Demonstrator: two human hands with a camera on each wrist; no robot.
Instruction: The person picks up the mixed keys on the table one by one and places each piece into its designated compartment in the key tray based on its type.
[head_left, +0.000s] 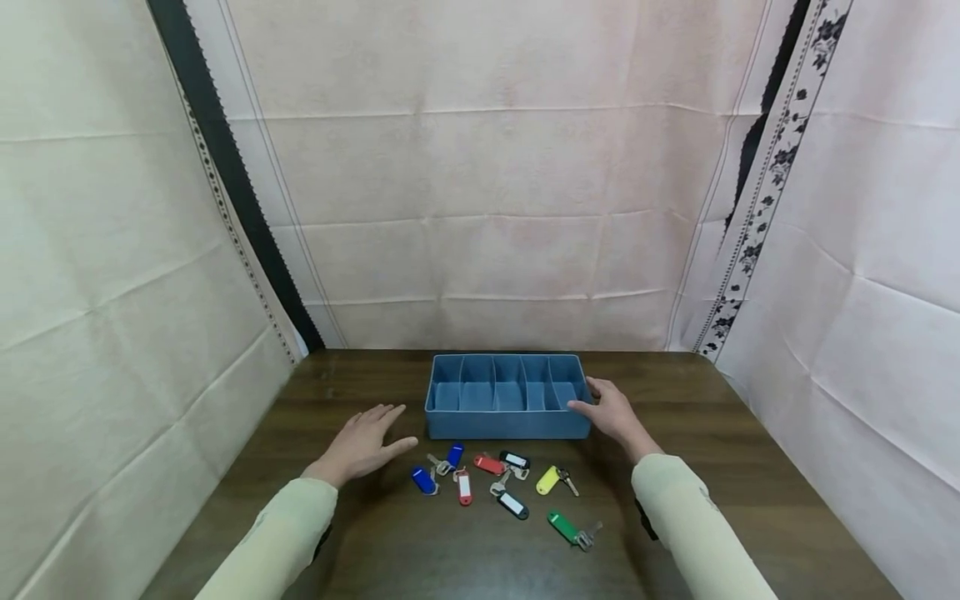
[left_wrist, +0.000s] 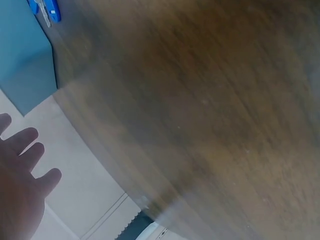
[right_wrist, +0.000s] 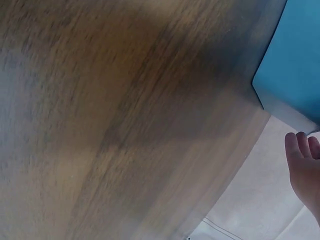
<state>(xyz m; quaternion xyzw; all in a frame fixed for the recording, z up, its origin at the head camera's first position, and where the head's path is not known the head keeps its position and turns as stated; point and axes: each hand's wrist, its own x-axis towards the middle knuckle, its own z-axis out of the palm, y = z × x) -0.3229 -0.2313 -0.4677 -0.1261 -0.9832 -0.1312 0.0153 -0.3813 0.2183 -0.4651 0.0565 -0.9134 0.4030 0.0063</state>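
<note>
A blue compartment box (head_left: 510,424) stands on the table, its several upright sections showing nothing inside. My right hand (head_left: 613,414) grips the box's right end, thumb over the front rim and fingers along the side. In the right wrist view, fingertips (right_wrist: 303,141) meet the box's edge (right_wrist: 287,107). My left hand (head_left: 360,447) is spread in the air left of the box, apart from it and holding nothing. Keys with coloured tags lie in front: blue tags (head_left: 423,480), red tags (head_left: 465,487), black tags (head_left: 513,504), a yellow tag (head_left: 547,480) and a green tag (head_left: 562,527).
The dark wooden table (head_left: 675,517) runs under everything. Pale creased cloth (head_left: 480,183) hangs behind it and on both sides. The green-tagged key lies nearest the table's front, and the blue-tagged keys are closest to the left hand.
</note>
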